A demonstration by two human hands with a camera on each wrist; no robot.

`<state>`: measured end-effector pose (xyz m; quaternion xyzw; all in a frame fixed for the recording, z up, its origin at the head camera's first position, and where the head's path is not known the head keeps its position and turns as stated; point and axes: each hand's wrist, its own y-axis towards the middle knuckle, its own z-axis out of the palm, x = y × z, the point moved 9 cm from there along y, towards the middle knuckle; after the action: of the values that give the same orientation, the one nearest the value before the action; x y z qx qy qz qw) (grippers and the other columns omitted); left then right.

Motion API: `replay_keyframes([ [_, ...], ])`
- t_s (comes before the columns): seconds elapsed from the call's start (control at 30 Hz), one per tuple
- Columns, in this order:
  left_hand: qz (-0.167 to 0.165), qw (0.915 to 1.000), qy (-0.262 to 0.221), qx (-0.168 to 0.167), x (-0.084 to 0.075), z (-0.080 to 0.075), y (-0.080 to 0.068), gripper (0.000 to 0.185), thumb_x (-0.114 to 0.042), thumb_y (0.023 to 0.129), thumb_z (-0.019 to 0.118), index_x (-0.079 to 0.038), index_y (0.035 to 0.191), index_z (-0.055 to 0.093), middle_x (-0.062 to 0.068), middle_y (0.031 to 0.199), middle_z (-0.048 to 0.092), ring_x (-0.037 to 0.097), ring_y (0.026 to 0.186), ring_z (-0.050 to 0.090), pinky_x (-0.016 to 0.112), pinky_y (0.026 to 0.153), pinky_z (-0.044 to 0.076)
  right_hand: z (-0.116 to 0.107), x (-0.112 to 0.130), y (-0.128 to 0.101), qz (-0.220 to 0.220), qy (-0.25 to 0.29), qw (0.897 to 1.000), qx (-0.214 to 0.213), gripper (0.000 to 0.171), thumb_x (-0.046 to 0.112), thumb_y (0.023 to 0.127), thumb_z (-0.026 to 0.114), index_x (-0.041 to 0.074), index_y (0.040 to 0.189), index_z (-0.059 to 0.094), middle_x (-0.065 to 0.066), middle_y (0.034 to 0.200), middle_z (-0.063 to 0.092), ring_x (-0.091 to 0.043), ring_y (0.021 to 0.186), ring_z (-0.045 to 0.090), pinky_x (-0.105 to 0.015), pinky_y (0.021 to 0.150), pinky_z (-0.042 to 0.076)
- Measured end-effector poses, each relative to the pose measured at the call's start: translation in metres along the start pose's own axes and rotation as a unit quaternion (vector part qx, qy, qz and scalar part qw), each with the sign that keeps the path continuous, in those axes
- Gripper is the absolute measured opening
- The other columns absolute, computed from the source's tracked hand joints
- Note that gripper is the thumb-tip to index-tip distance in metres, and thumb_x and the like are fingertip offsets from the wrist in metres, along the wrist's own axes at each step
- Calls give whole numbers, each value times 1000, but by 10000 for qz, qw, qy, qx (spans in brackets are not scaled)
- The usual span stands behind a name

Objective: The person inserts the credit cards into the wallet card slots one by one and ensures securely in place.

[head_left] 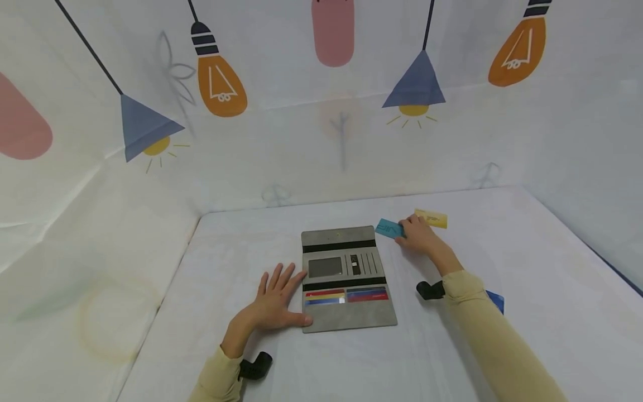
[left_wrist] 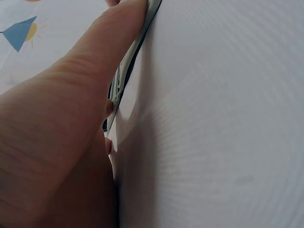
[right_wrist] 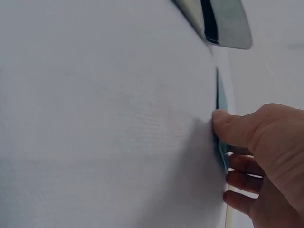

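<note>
hands (head_left: 273, 307) touch wallet (head_left: 349, 319), teal card (head_left: 387, 228); sleeve (head_left: 494, 332) partly hides blue card (head_left: 496, 301).

Can't see the right end of the teal card (head_left: 389, 228), hidden behind the right hand (head_left: 421, 235). Losing a corner of the yellow card (head_left: 436, 218) there too. Only getting a bit of the blue thing (head_left: 496, 300) past the right sleeve (head_left: 494, 335). Can't read the tiny print on the cards (head_left: 321, 298) in the wallet (head_left: 350, 317), tbh. Left wrist view: just catching the wallet's edge past the left hand (left_wrist: 64, 118).
</note>
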<state>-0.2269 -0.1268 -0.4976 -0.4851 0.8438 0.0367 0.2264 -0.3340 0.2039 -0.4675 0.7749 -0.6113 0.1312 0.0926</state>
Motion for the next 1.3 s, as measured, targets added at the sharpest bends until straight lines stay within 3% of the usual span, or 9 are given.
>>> replay_keyframes([
  [0.3,44,10000,13,10,-2,-2,-1,102,-63,79,71,-19,158,23,14,166,8,40,151,-6,64,115,-7,3,-4,-20,314,706,9970,69,55,14,93,64,-17,134,45,-38,131,42,-48,120,39,-61,104,35],
  [0.5,-5,10000,-14,73,-1,2,-2,103,-63,79,72,-20,158,23,14,166,7,40,151,-7,64,115,-7,7,2,-36,270,993,9946,147,56,14,93,63,-16,136,42,-36,130,42,-45,116,42,-60,103,37],
  [0.93,20,9999,-104,50,-1,-2,-1,104,-63,79,72,-18,159,22,14,166,6,39,151,-7,64,115,-8,5,16,-53,244,1023,9943,178,57,15,95,62,-15,138,41,-34,130,42,-42,118,47,-59,105,38],
  [1.3,73,10000,25,38,0,0,1,103,-64,80,71,-20,159,22,14,166,5,39,151,-8,64,115,-7,-10,29,-61,58,904,9959,-19,54,14,96,62,-12,140,43,-32,132,43,-45,119,51,-59,102,41],
])
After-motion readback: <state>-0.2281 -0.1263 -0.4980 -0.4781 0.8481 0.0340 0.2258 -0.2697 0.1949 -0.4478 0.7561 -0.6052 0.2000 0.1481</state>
